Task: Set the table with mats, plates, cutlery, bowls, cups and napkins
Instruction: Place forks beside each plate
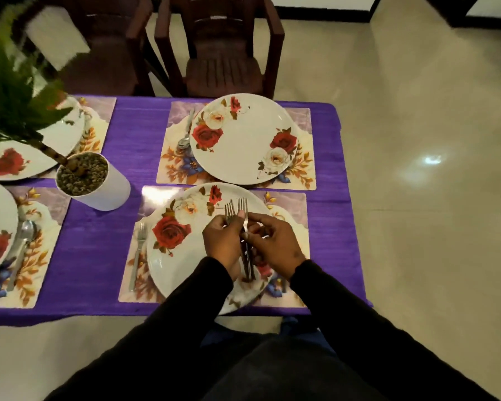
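1. The left hand (223, 241) and right hand (275, 241) meet above the near plate (168, 273); together they hold a small bundle of forks (237, 215).
2. The left grip is curled around the fork handles; the right grip pinches one fork's stem between thumb and fingertips. The tines point away from the person.
3. The near plate sits on a floral mat (292, 209), with a single fork (138, 253) lying on the mat just left of the plate.
4. The far plate (243, 140) rests on its own mat (304, 157), a spoon (185, 134) lying along its left rim.
5. A potted plant (90, 180) stands on the purple-covered surface (128, 134) to the left, between further place settings.
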### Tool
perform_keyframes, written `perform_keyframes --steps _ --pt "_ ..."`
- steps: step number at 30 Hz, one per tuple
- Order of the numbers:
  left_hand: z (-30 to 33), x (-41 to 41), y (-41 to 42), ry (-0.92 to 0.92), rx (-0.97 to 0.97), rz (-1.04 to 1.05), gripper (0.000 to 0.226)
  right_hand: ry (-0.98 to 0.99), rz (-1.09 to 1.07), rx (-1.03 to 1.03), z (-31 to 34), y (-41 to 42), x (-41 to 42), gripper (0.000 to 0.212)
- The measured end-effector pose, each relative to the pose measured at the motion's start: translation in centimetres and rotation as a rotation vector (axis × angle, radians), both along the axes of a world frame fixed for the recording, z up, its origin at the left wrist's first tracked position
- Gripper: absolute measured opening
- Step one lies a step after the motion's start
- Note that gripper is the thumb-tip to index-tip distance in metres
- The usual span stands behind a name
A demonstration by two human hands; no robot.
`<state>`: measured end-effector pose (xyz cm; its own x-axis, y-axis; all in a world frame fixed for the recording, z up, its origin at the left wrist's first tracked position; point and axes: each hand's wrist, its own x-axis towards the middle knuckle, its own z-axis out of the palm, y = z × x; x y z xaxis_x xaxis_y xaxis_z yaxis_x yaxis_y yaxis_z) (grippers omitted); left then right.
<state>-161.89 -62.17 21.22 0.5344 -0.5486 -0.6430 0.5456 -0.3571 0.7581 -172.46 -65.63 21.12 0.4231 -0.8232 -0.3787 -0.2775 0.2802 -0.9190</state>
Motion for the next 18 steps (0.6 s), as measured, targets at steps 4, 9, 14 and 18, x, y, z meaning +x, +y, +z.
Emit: perform_keyframes --steps 4,9,14,18 --pt "1.2 -5.6 -1.0 0.060 0.009 0.132 0.015 0.065 0.174 -0.057 -0.8 -3.5 -5.6 0.033" --pt "1.4 -8.6 -0.9 0.037 0.107 0.199 0.014 0.055 0.308 -0.044 0.3 -5.5 -8.2 0.028" --pt "1.5 -10.8 -1.5 -0.013 0.104 0.275 0.015 0.035 0.365 0.007 1.2 -6.6 -9.7 0.026" --pt "1.0 -11.2 -2.7 -0.003 0.095 0.316 0.013 0.028 0.335 0.116 2.1 -7.5 -10.1 0.024"
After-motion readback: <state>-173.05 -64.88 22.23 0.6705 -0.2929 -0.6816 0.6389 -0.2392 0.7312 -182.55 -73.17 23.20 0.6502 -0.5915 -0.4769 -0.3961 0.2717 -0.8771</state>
